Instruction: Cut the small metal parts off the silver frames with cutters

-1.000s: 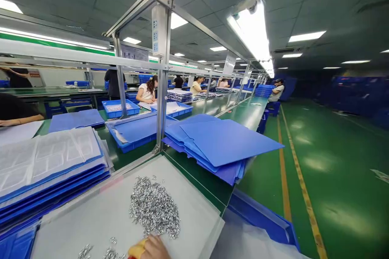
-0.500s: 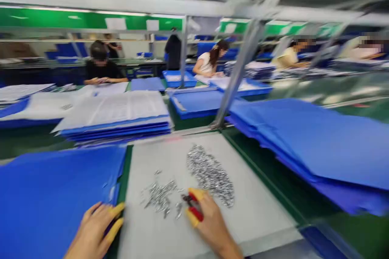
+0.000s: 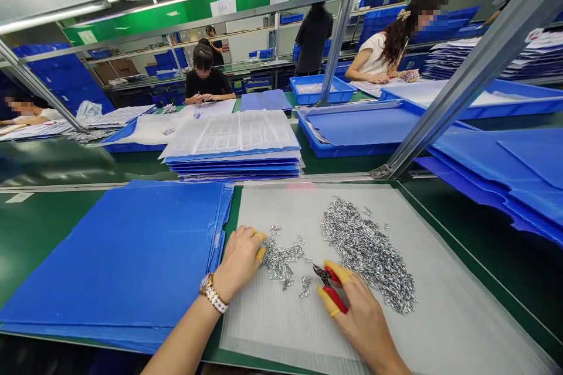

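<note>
My right hand [image 3: 363, 307] is wrapped around red-handled pliers [image 3: 338, 299]. Yellow finger cots cover its thumb and forefinger, and the dark jaws of the tool point up and left. My left hand [image 3: 241, 258], also with yellow cots and a watch [image 3: 213, 293] on the wrist, reaches to the left edge of a small scatter of shiny metal pieces [image 3: 281, 261]. Its thumb and forefinger are apart, and I see nothing between them. A larger heap of similar silvery pieces [image 3: 369, 252] lies behind and right of the pliers. Both groups rest on a whitish sheet [image 3: 272, 328].
Blue plastic sheets [image 3: 118, 258] are stacked on the left, with more blue sheets [image 3: 528, 164] at the right. Beyond the work sheet stand layered boards [image 3: 233, 146], a blue tray [image 3: 352, 146] and a slanted metal post [image 3: 466, 76]. Co-workers sit across the bench.
The view has swung left and down from the aisle to the bench. My left hand has moved from beside the blue sheets to the small scatter. The pliers stay in my right hand.
</note>
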`<state>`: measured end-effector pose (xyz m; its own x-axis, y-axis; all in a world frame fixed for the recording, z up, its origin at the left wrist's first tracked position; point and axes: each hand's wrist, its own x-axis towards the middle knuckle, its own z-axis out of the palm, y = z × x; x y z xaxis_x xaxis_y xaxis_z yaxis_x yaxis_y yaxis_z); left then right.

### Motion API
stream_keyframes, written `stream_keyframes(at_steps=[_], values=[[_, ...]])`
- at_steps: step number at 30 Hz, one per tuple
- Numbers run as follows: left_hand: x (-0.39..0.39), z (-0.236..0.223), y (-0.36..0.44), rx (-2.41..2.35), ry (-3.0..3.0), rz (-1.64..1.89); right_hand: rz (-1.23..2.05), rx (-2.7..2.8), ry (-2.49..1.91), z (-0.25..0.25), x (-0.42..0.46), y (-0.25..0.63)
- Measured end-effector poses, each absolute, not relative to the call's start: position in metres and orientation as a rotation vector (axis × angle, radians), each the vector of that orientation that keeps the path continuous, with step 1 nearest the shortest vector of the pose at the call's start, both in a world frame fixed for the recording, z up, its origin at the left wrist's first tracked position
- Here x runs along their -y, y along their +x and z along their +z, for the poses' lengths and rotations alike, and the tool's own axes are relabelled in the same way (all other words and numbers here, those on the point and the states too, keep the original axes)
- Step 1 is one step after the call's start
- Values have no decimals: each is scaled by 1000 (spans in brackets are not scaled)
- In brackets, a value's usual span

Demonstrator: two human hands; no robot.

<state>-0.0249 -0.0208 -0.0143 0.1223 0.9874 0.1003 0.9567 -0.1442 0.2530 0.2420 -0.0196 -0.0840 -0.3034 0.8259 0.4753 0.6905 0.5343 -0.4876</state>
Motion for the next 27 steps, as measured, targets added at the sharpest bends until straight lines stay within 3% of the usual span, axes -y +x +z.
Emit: stream_keyframes(at_steps=[11, 27], values=[[9, -29, -10, -2005, 2178, 400, 146, 2104, -1158, -84, 19, 240], [4, -38, -22, -1959, 1721, 932, 88, 2111, -1132, -87, 17, 240]])
